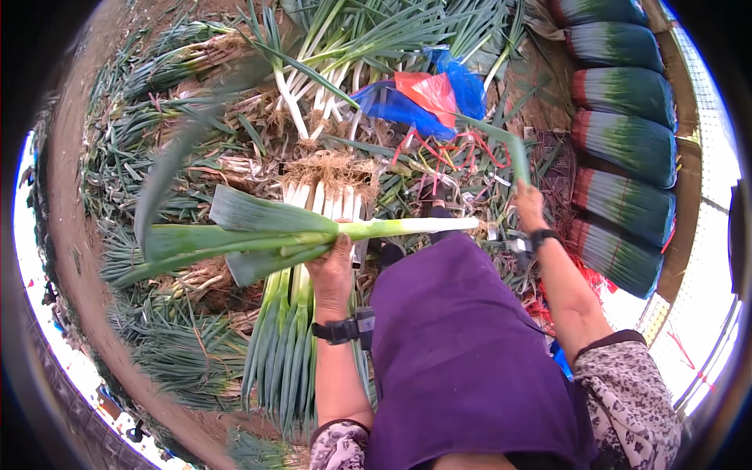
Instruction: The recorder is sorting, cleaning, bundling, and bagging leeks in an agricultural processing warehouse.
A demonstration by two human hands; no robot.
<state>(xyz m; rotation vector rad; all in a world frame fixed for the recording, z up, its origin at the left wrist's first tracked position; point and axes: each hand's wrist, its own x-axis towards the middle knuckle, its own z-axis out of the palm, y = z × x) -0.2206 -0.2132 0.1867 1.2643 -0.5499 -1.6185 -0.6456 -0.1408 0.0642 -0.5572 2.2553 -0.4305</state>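
Note:
My left hand [331, 270] is closed around a large green onion [376, 229], which lies level across the view. Its white end points right and its broad green leaves fan out to the left. My right hand [529, 205] is beyond that white end, its fingers closed on a loose green leaf [519, 160] that bends up and to the left. Under my left hand, a row of cleaned green onions [291, 337] lies side by side, roots [333, 168] away from me and leaves toward me.
Tied bundles of green onions [623, 94] are stacked along the right side. Loose unpeeled green onions [313, 78] lie at the far middle, beside blue plastic [403, 108] and a red sheet [429, 94]. More heaps [184, 348] cover the left. A purple apron [470, 352] covers my lap.

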